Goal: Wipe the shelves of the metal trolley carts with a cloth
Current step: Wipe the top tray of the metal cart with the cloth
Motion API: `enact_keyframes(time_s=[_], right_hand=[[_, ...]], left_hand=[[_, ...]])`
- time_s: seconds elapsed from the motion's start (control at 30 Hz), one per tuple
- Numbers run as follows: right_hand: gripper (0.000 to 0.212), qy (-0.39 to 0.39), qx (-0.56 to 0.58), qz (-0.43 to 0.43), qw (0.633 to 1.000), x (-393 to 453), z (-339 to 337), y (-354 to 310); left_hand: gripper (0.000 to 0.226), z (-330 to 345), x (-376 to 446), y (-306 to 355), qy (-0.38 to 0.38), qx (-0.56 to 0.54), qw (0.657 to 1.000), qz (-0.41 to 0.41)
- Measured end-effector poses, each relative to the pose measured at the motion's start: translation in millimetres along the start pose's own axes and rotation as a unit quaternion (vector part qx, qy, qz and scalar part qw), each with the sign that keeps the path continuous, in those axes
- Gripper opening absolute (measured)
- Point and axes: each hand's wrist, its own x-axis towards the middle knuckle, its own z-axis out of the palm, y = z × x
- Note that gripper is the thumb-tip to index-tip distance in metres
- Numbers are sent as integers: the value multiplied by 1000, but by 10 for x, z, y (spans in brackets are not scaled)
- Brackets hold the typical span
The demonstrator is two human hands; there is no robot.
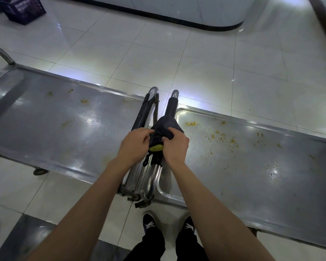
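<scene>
The left hand (135, 143) and the right hand (174, 146) met over the gap between two carts, and both gripped a dark cloth (163, 131). The left fingers were curled and pinched the cloth's left edge. The right fingers were curled over its right side and lower part. A yellow patch (156, 147) showed at the near end of the bundle, between the two hands; whether it was part of the cloth or a separate item could not be told.

The cloth lay draped over the right cart handle (170, 108), a steel tube with a dark sleeve. Its long axis ran away from the person, tilted slightly to the right at the far end. The left cart handle (145, 112) stood just beside it, nearly parallel.

The left cart shelf (45, 117) extended to the left with its long axis across the view. It carried a few faint yellowish marks. The right cart shelf (252, 166) extended to the right and carried denser yellow crumbs and smears, mostly near its far edge.

Both carts stood on a white tiled floor (196, 59). Two dark shoes (150, 223) showed below the handles. A dark plastic crate (24, 10) sat on the floor at the far left.
</scene>
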Motion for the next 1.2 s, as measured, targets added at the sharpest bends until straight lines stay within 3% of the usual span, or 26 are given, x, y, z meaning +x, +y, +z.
enact_keyframes(time_s=[0.27, 0.43, 0.63, 0.8, 0.87, 1.2], right_hand=[[35, -4, 3, -25, 1000, 39, -151, 24], [29, 43, 69, -34, 996, -6, -154, 152], [28, 14, 84, 30, 996, 22, -51, 220], [70, -25, 119, 68, 990, 21, 17, 115], [75, -32, 114, 69, 991, 29, 34, 104], [31, 5, 122, 61, 991, 103, -95, 118]], left_hand=[[32, 25, 56, 68, 2, 0, 1000, -13], [32, 20, 35, 29, 0, -10, 1000, -19], [33, -34, 15, -2, 7, -32, 999, -9], [33, -72, 2, -2, 6, -41, 999, -12], [33, -78, 0, 1, 4, -41, 999, -12], [32, -10, 88, 35, -8, -37, 999, -5]])
